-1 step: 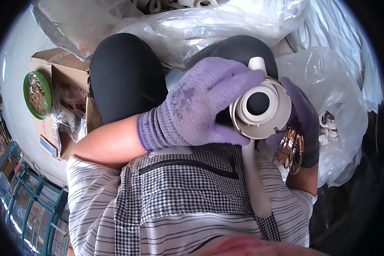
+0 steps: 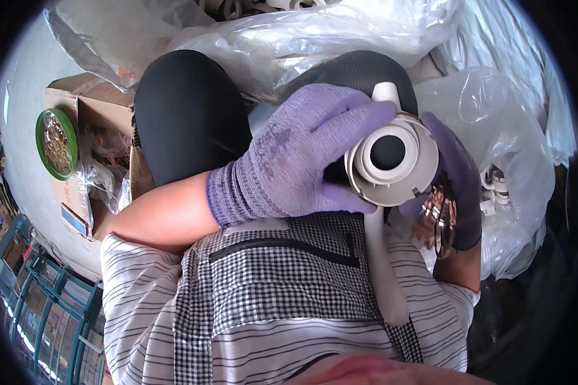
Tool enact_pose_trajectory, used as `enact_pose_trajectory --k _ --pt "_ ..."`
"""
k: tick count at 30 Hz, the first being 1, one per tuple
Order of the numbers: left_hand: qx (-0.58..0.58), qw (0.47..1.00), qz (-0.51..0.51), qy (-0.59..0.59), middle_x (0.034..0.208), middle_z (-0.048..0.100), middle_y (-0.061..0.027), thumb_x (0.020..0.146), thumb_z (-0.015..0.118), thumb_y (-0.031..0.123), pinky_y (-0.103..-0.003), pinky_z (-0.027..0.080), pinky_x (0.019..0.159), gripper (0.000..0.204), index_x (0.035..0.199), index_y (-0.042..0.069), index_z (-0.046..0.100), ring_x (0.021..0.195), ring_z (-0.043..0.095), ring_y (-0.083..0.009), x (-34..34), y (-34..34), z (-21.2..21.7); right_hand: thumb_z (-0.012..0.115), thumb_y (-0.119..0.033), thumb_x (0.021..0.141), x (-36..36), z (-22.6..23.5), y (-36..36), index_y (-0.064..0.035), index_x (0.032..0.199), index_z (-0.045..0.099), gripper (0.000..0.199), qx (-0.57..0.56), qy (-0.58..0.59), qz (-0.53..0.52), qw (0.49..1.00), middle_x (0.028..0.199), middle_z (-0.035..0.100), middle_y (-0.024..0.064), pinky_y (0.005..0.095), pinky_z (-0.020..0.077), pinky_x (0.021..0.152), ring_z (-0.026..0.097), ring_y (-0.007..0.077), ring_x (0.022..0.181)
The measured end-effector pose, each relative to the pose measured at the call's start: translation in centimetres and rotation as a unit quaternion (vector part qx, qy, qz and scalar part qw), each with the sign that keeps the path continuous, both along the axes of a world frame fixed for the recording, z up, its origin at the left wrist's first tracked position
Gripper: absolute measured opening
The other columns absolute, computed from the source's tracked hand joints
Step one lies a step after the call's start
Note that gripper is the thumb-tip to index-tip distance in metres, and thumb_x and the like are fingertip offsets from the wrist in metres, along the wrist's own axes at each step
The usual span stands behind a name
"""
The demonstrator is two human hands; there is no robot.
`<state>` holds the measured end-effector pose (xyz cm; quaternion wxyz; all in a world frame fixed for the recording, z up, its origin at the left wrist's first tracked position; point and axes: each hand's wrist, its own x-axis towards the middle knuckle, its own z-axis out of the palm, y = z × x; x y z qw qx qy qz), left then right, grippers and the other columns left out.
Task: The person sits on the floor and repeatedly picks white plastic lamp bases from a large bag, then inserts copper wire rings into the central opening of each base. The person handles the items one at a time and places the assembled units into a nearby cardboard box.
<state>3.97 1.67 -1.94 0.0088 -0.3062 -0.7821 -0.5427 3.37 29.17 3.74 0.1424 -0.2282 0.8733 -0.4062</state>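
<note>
A white plastic round housing (image 2: 415, 157) with stepped rings and a dark hole sits between my hands, above my lap. A short stub sticks out at its far side, and a long pale handle (image 2: 386, 276) runs toward my apron. My left hand (image 2: 295, 154), in a purple knit glove, grips the housing's left side, fingers over the top and thumb below. Around its right side curls my gloved right hand (image 2: 461, 176). A bunch of thin coppery metal strips (image 2: 435, 221) hangs from my right hand, below its thumb; its palm is hidden.
A green round dish (image 2: 56, 144) of coppery pieces stands on an open cardboard box (image 2: 103, 96) at the left. White plastic parts (image 2: 496, 187) lie in a clear plastic bag (image 2: 520, 244) at the right. Plastic sheeting (image 2: 340, 38) covers the far side; a teal metal frame (image 2: 58, 301) stands lower left.
The housing and both hands have shifted very slightly; the coppery strips hang a little differently. Both hands keep their hold.
</note>
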Motion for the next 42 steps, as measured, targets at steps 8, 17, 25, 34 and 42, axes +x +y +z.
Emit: enact_pose_trajectory --k 8,17,25,34,42 --pt "-0.006 0.999 0.028 -0.015 0.139 0.057 -0.0153 0.068 0.09 0.044 -0.052 0.041 0.111 0.095 0.148 0.008 0.054 0.125 0.054 -0.0389 0.8 0.9 0.0 0.095 -0.026 0.072 0.9 -0.9 0.6 0.002 0.146 0.046 0.093 -0.066 -0.054 0.015 0.996 0.145 0.057 0.0188 0.0408 0.0493 0.11 0.058 0.031 0.134" --pt "-0.074 0.995 0.029 0.063 0.133 0.065 -0.0129 0.071 0.082 0.062 -0.051 0.038 0.113 0.094 0.144 0.009 0.057 0.124 0.061 -0.0299 0.3 1.3 -1.0 0.091 -0.015 0.076 1.7 -0.9 0.7 -0.002 0.148 0.046 0.086 -0.063 -0.025 0.0 0.998 0.142 0.058 0.0169 0.0398 0.05 0.11 0.06 0.0283 0.131" --pt "-0.119 0.984 0.028 0.129 0.141 0.06 -0.0162 0.068 0.084 0.068 -0.057 0.031 0.117 0.105 0.146 0.006 0.054 0.131 0.054 -0.039 -0.1 1.6 -1.1 0.092 -0.015 0.076 2.9 -1.6 1.4 -0.0021 0.152 0.035 0.096 -0.037 -0.039 -0.025 0.998 0.149 0.053 0.0169 0.0394 0.0465 0.113 0.057 0.0263 0.135" --pt "-0.127 0.98 0.052 0.144 0.156 0.046 -0.0174 0.066 0.084 0.068 -0.065 0.024 0.119 0.105 0.151 0.015 0.051 0.139 0.042 -0.0483 1.0 3.0 -1.5 0.092 -0.032 0.073 1.5 0.0 2.0 -0.008 0.149 0.048 0.091 0.069 0.081 0.034 0.994 0.125 0.062 0.0194 0.0431 0.0559 0.096 0.066 0.04 0.113" --pt "-0.112 0.986 0.026 0.124 0.156 0.045 -0.0209 0.067 0.084 0.066 -0.065 0.025 0.118 0.103 0.149 0.011 0.052 0.139 0.042 -0.0489 0.5 3.4 -2.0 0.092 -0.026 0.075 2.3 -3.5 3.3 -0.0048 0.152 0.045 0.092 -0.051 -0.016 0.01 0.999 0.147 0.055 0.0171 0.0399 0.0451 0.114 0.058 0.0309 0.133"
